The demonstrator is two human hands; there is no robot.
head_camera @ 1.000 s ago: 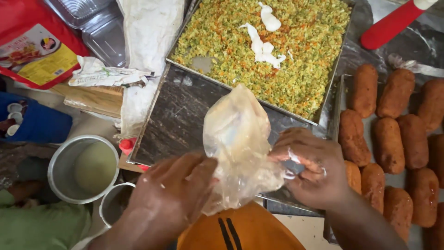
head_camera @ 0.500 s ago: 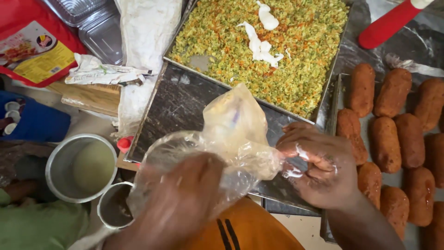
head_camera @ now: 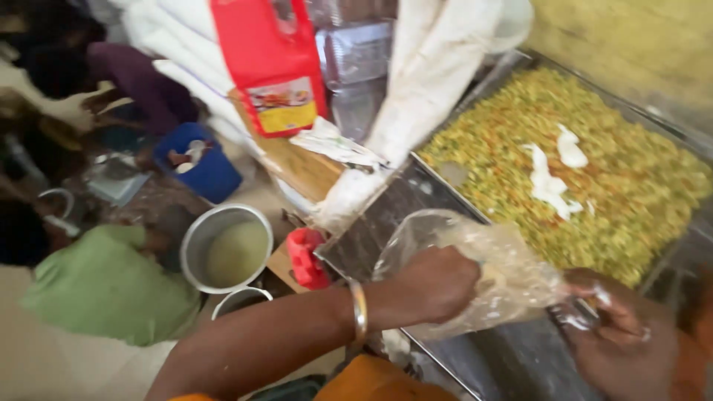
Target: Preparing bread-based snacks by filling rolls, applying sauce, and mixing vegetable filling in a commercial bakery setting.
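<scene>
While the view is swinging left since a second ago, the left hand (head_camera: 438, 286) is now sitting inside the bag (head_camera: 475, 271), clenched, where earlier it was only gripping the outside; the bag is being opened up. The right hand (head_camera: 620, 345) is grasping the bag's other end at lower right. Both are hovering over the tray (head_camera: 386, 241), just beside the rice (head_camera: 594, 156), with open room lying toward the pot (head_camera: 226, 249) at lower left.

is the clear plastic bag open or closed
Open: the left hand is inside the clear plastic bag, its mouth spread around the wrist.
</scene>
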